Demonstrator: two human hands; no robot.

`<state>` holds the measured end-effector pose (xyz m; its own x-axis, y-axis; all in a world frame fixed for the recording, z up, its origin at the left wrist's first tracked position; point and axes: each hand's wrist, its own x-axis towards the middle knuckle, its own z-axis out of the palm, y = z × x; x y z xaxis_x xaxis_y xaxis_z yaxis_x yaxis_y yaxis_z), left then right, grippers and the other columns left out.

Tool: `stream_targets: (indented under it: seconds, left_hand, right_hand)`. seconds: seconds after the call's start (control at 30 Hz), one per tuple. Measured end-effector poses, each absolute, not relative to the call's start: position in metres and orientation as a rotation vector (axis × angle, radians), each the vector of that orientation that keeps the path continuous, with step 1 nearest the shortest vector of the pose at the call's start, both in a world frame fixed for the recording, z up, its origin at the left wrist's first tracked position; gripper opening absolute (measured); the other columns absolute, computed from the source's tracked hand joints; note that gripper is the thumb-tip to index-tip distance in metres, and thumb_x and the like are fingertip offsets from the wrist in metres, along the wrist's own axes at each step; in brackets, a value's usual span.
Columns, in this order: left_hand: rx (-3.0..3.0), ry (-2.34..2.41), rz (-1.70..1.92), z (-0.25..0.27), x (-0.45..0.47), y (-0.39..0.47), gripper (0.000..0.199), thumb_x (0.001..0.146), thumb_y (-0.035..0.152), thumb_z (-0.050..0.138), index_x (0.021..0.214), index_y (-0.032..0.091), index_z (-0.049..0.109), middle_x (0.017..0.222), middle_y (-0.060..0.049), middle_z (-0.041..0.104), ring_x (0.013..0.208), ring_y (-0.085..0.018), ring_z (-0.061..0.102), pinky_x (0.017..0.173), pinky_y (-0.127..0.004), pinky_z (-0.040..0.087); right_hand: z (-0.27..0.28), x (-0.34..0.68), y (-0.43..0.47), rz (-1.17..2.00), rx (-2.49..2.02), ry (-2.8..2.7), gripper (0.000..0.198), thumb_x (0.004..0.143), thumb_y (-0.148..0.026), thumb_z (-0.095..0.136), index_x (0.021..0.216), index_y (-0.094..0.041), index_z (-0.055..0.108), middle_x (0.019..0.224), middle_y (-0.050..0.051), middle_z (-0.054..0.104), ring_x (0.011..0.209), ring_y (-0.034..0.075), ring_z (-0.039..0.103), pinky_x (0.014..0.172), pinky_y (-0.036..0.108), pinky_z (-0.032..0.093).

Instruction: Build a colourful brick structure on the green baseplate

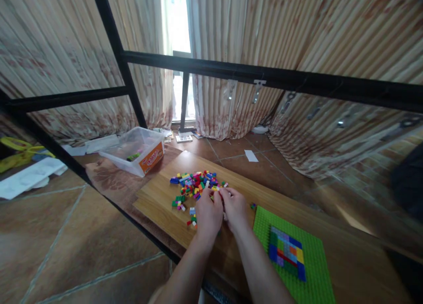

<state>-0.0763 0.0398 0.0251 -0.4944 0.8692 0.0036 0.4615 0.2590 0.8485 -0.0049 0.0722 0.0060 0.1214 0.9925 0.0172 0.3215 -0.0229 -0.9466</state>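
Observation:
My left hand [209, 212] and my right hand [234, 206] meet over the near right edge of a pile of small toy building bricks [191, 185]. Fingers on both are curled and pressed together; whatever lies between them is hidden. A white brick [207, 184] shows just beyond my left fingertips, and I cannot tell whether it is gripped. Right of my right arm lies a green studded baseplate [312, 255], bearing a flat multicoloured block of joined bricks [287, 253]. One small dark brick piece [253, 205] sits between my right hand and the baseplate.
A wooden board [158, 189] carries the bricks and baseplate. At its far left stands a clear plastic tub [132, 150] with an orange label and a few bricks inside. Black metal bars [211, 66] cross ahead, with curtains [224, 26] behind. White paper [251, 156] lies on the tiled floor.

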Motion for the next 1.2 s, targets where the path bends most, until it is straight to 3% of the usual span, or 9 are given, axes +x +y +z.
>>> stream_targets:
  seconds: [0.33,0.53,0.63,0.73,0.83,1.03,1.2]
  left_hand:
    - [1.313,2.326,0.776,0.025,-0.106,0.038,0.022,0.086,0.033,0.048,0.091,0.019,0.065,0.083,-0.011,0.072,0.083,-0.026,0.067,0.070,-0.031,0.043]
    - [1.296,2.259,0.844,0.025,-0.113,0.039,0.024,0.085,0.035,0.051,0.091,0.018,0.066,0.086,-0.012,0.072,0.084,-0.025,0.066,0.073,-0.031,0.043]
    - [1.197,2.088,1.004,0.025,-0.118,0.041,0.028,0.084,0.040,0.052,0.081,0.016,0.066,0.078,-0.009,0.069,0.075,-0.021,0.064,0.067,-0.028,0.042]
    - [0.898,1.713,1.222,0.029,-0.118,0.042,0.037,0.086,0.046,0.047,0.076,0.014,0.063,0.065,-0.003,0.062,0.055,-0.013,0.054,0.054,-0.023,0.037]
    - [0.493,1.329,1.279,0.038,-0.114,0.040,0.033,0.086,0.043,0.047,0.087,0.014,0.063,0.063,0.000,0.060,0.044,-0.008,0.046,0.045,-0.019,0.035]
    - [0.308,1.090,1.300,0.050,-0.104,0.037,0.019,0.077,0.014,0.051,0.092,0.012,0.063,0.068,-0.004,0.065,0.053,-0.011,0.059,0.051,-0.021,0.048]
    - [0.431,1.022,1.274,0.044,-0.090,0.035,0.016,0.073,0.011,0.059,0.087,0.010,0.066,0.074,-0.006,0.069,0.063,-0.012,0.064,0.061,-0.022,0.052]
  right_hand:
    - [0.010,-0.008,0.086,0.722,-1.678,-1.830,0.025,0.078,-0.034,0.058,0.089,-0.018,0.074,0.092,0.011,0.073,0.091,0.026,0.065,0.080,0.034,0.045]
    - [0.019,-0.007,0.081,0.657,-1.705,-2.056,0.033,0.076,-0.026,0.063,0.107,-0.016,0.068,0.108,0.012,0.068,0.100,0.024,0.062,0.085,0.031,0.044]
    - [0.022,-0.003,0.078,0.671,-1.650,-2.095,0.041,0.074,-0.025,0.066,0.113,-0.017,0.065,0.113,0.012,0.066,0.104,0.024,0.060,0.089,0.032,0.043]
    - [0.021,0.003,0.076,0.739,-1.543,-2.015,0.039,0.076,-0.028,0.064,0.113,-0.018,0.066,0.113,0.011,0.066,0.105,0.025,0.060,0.091,0.036,0.043]
    - [0.018,0.011,0.074,0.793,-1.430,-1.872,0.031,0.081,-0.031,0.058,0.108,-0.021,0.069,0.111,0.009,0.068,0.105,0.024,0.060,0.093,0.037,0.042]
    - [0.018,0.024,0.062,0.912,-1.335,-1.597,0.032,0.088,-0.040,0.047,0.100,-0.025,0.072,0.101,0.004,0.072,0.094,0.021,0.064,0.083,0.033,0.047]
    - [0.018,0.029,0.039,0.977,-1.298,-1.378,0.031,0.083,-0.046,0.057,0.097,-0.022,0.072,0.096,0.006,0.072,0.086,0.021,0.066,0.077,0.033,0.050]
